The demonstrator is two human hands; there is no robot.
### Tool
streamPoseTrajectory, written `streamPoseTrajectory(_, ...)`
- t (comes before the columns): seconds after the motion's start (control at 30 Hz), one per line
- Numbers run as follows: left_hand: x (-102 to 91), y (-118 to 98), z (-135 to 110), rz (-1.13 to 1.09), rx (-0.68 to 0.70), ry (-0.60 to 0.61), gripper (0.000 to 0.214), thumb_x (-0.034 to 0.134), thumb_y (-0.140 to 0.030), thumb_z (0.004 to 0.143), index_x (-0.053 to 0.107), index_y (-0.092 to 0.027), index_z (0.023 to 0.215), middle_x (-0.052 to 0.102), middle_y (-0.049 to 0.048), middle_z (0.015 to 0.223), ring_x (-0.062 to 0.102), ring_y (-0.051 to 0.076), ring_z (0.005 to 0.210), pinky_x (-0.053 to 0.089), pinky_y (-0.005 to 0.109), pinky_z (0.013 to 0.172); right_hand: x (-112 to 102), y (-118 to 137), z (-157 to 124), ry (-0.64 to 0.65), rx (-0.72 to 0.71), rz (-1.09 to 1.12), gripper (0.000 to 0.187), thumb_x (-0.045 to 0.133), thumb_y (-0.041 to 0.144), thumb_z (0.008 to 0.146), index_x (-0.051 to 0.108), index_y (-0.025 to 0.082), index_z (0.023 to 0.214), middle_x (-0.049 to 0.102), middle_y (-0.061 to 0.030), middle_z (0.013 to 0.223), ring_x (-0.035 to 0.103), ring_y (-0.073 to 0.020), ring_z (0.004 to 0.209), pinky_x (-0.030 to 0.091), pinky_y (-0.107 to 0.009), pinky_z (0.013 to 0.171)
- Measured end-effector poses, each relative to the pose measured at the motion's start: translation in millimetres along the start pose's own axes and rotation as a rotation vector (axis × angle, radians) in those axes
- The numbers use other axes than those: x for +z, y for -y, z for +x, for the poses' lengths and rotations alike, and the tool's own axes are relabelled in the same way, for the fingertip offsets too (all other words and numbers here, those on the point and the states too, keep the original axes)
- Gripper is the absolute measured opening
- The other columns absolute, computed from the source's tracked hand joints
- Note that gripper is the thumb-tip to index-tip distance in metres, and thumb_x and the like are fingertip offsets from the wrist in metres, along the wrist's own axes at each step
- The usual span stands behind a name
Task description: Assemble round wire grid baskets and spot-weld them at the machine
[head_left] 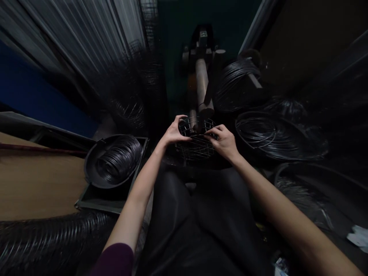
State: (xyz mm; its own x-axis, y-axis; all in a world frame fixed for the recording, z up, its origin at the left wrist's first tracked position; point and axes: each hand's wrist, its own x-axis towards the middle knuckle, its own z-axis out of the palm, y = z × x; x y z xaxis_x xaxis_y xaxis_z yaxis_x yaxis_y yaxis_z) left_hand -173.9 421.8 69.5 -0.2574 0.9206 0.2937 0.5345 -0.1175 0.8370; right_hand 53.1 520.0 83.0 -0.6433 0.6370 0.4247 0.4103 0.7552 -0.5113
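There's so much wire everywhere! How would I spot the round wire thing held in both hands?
Find the tall brown machine post in the middle, straight ahead. Just below it, above the person's lap, is the wire basket, its rim gripped by the left hand and right hand. Unlike the dark wire coils heaped on both sides, it is a pale open cage of crossed wires.

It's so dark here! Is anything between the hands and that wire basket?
Nothing visible is in the way. The left hand and the right hand both grip the rim of the wire basket, one on each side.
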Motion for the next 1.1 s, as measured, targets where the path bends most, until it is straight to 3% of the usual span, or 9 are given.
streamPoseTrajectory(0.17,-4.1,5.5,19.6,-0.041,0.022,0.031,0.106,0.092,-0.043,0.048,0.041,-0.018,0.137,0.058,0.0131,0.123,0.059,0.031,0.121,0.047,0.048,0.107,5.6,3.2,17.3,-0.003,0.075,-0.011,0.026,0.06,0.044,0.088,0.075,0.024,0.09,0.065,-0.0066,0.095,0.06,-0.0179,0.08,0.043,-0.029,0.064)
streamPoseTrajectory(0.27,-5.5,12.0,16.8,-0.088,0.046,0.043,0.114,0.092,-0.051,0.049,0.036,-0.019,0.143,0.05,0.0179,0.137,0.052,0.033,0.132,0.044,0.049,0.111,-10.6,3.7,6.8,-0.03,0.131,-0.02,0.031,0.054,0.047,0.091,0.073,0.022,0.094,0.063,-0.0079,0.092,0.059,-0.0198,0.08,0.045,-0.032,0.07)
streamPoseTrajectory(0.43,-5.1,51.0,-23.2,-0.083,-0.041,0.005,0.138,0.091,-0.06,0.047,0.014,-0.023,0.155,0.019,0.0237,0.161,0.022,0.036,0.153,0.028,0.054,0.121,-65.0,0.8,-54.2,0.071,0.278,0.179,0.051,0.029,0.055,0.099,0.068,0.024,0.099,0.066,-0.0093,0.099,0.062,-0.0249,0.098,0.047,-0.04,0.092)
streamPoseTrajectory(0.53,4.5,76.8,-46.1,-0.174,-0.161,0.009,0.138,0.089,-0.06,0.051,0.008,-0.022,0.155,0.028,0.0267,0.157,0.029,0.036,0.151,0.032,0.056,0.118,-78.8,-2.8,-103.1,0.225,0.314,0.165,0.052,0.027,0.059,0.098,0.067,0.026,0.095,0.068,-0.0084,0.1,0.063,-0.0262,0.1,0.049,-0.043,0.093)
streamPoseTrajectory(0.67,18.4,89.1,-52.8,-0.245,-0.21,-0.115,0.129,0.088,-0.057,0.055,0.009,-0.025,0.152,0.041,0.0232,0.147,0.042,0.033,0.144,0.04,0.052,0.112,-62.1,-17.9,-164.4,0.473,0.307,0.166,0.04,0.037,0.055,0.094,0.065,0.026,0.091,0.07,-0.0073,0.09,0.067,-0.0246,0.085,0.055,-0.04,0.08)
streamPoseTrajectory(0.8,16.2,77.1,-57.3,-0.219,-0.132,-0.221,0.128,0.087,-0.063,0.05,0.015,-0.022,0.147,0.045,0.0205,0.141,0.047,0.03,0.138,0.038,0.048,0.115,-42.0,-46.6,-199.9,0.6,0.272,0.125,0.033,0.038,0.045,0.089,0.065,0.025,0.083,0.07,-0.0086,0.082,0.069,-0.0255,0.076,0.057,-0.04,0.073)
streamPoseTrajectory(0.9,6.2,56.5,-70.7,-0.14,-0.01,-0.235,0.118,0.088,-0.063,0.051,0.023,-0.025,0.142,0.048,0.0158,0.137,0.052,0.029,0.132,0.042,0.046,0.113,-44.9,-49.2,-192.9,0.55,0.324,0.146,0.032,0.045,0.045,0.085,0.068,0.023,0.09,0.072,-0.0099,0.09,0.071,-0.0256,0.081,0.057,-0.038,0.076)
streamPoseTrajectory(1.03,-4.2,16.8,-88.9,0.05,0.121,-0.228,0.097,0.088,-0.055,0.057,0.037,-0.025,0.135,0.05,0.0127,0.135,0.054,0.029,0.126,0.045,0.045,0.109,-60.0,-1.5,-144.4,0.409,0.458,0.377,0.061,0.061,0.056,0.083,0.059,0.021,0.133,0.065,-0.0015,0.074,0.059,-0.015,0.056,0.051,-0.028,0.057)
streamPoseTrajectory(1.1,-4.2,-4.1,-92.7,0.18,0.164,-0.181,0.087,0.088,-0.047,0.059,0.044,-0.024,0.131,0.053,0.012,0.132,0.053,0.03,0.126,0.044,0.046,0.11,-60.7,28.3,-112.6,0.437,0.452,0.52,0.063,0.067,0.059,0.079,0.063,0.019,0.126,0.061,0.0004,0.069,0.051,-0.0107,0.05,0.044,-0.024,0.049)
